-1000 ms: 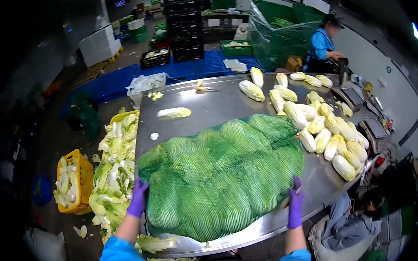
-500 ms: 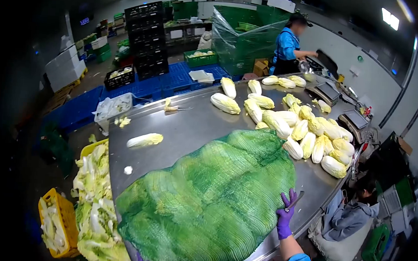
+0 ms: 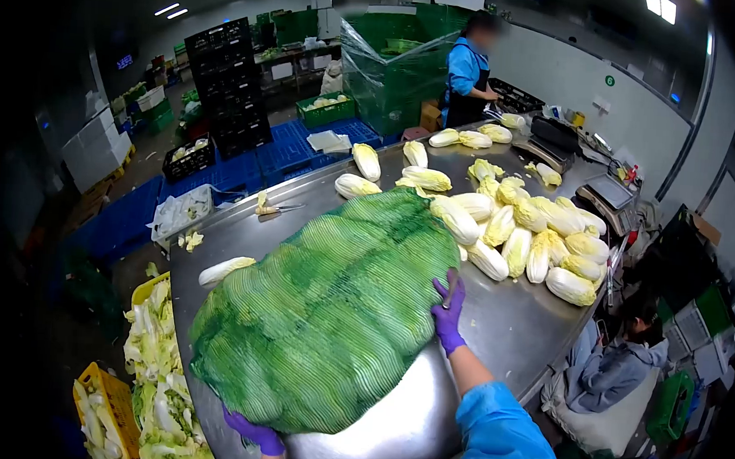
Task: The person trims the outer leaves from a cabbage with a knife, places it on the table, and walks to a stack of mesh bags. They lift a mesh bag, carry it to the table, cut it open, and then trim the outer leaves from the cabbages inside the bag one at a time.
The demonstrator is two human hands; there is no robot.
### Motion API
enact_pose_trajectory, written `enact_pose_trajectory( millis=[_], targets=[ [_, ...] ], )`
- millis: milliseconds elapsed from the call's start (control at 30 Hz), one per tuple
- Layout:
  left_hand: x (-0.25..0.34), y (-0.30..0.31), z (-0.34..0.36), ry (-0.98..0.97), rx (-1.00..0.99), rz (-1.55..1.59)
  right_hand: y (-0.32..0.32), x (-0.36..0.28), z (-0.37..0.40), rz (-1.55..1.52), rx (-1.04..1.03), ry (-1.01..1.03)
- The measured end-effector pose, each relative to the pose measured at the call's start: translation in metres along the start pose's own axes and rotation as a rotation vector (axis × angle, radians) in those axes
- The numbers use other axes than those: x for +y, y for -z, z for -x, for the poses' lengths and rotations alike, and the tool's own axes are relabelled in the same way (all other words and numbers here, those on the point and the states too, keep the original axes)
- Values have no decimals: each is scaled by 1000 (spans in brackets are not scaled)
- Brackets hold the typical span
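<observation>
A big green mesh sack (image 3: pixel 329 311) full of cabbages lies on the metal table (image 3: pixel 496 330). My right hand (image 3: pixel 449 310), in a purple glove, presses against the sack's right side. A knife (image 3: pixel 450 288) is in that hand, its fingers around the handle. My left hand (image 3: pixel 252 433), also gloved, is at the sack's lower left edge; its fingers are partly hidden under the mesh. Trimmed cabbages (image 3: pixel 516 252) are heaped beyond the sack to the right. One cabbage (image 3: pixel 225 271) touches the sack's left side.
A second knife (image 3: pixel 279 210) lies near the far edge. Scales (image 3: pixel 607 194) stand at the right. A co-worker (image 3: pixel 467 71) stands at the far end; another person (image 3: pixel 615 371) sits at the right. Yellow crates (image 3: pixel 125 404) and leaves are at the left.
The sack has moved away from me, toward the far edge and the heap, with both hands on it. More bare table shows in front. The co-worker's arms have lowered.
</observation>
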State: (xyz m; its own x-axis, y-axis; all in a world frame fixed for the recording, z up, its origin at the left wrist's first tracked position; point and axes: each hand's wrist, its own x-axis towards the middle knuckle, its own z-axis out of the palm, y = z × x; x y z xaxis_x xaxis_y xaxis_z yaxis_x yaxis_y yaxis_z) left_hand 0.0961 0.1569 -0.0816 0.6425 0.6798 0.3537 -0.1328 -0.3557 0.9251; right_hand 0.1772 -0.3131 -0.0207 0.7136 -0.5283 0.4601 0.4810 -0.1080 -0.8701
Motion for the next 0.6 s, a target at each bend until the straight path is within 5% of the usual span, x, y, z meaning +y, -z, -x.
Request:
enact_pose_trajectory(
  millis=[100, 167, 233, 300, 367, 400, 433, 500, 567, 600],
  targets=[
    [-25, 3, -3, -101, 81, -215, 2, 18, -1, -53, -7, 105],
    [-22, 6, -12, -95, -14, -166, 19, 62, 0, 330, -25, 219],
    [-1, 10, -12, -17, -49, -28, 21, 51, 5, 269, -26, -41],
    [38, 23, -14, -70, -138, -66, 38, 5, 0, 578, -228, -236],
    [59, 31, -19, 221, -184, -16, 71, -20, 11, -225, -137, -317],
    [47, 45, -20, -44, -70, -480, 97, -37, 19, -23, -202, -290],
    [48, 45, -5, -53, -67, -479, 122, -60, 29, 46, -248, -306],
    [59, 32, 45, -525, 246, -95, 158, -108, 62, -228, -293, -538],
    [57, 33, 114, -414, -91, -92, 200, -87, 124, -330, -458, -1070],
    [53, 34, 156, -264, -380, -123, 213, -123, 149, -381, -667, -1110]
  ],
)
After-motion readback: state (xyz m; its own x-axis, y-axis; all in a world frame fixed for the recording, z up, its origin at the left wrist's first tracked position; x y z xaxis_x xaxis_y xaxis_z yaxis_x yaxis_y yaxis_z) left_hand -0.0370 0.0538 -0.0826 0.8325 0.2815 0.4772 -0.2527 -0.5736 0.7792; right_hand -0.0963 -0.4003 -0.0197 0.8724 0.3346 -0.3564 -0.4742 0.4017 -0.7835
